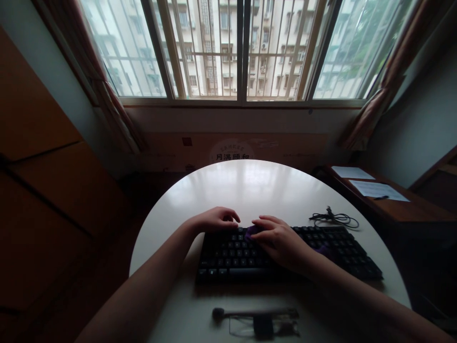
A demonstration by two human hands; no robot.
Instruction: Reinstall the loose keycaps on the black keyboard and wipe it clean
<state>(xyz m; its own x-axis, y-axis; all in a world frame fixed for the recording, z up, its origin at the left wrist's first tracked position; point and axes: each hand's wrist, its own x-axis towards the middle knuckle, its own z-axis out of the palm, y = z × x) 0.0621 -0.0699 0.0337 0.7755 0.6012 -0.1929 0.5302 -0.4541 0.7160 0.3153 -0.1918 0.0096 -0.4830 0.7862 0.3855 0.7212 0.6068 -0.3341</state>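
Observation:
A black keyboard [235,262] lies across the round white table. My left hand [217,219] rests at its back left edge, fingers loosely curved and apart from the thumb, with nothing seen in them. Over the upper middle keys, my right hand [280,238] pinches a soft purple piece [252,231] that touches the keys; whether it is cloth or putty I cannot tell. More purple [322,250] shows beyond my right forearm, on the keyboard. The forearm hides part of the right-hand keys.
A bundled black cable [333,217] lies behind the keyboard. Near the front are a dark-bristled toothbrush [250,313] and a clear packet [246,327] with a black patch. The round table [171,209] faces a window. Papers [380,189] and a pen lie on a brown desk at right.

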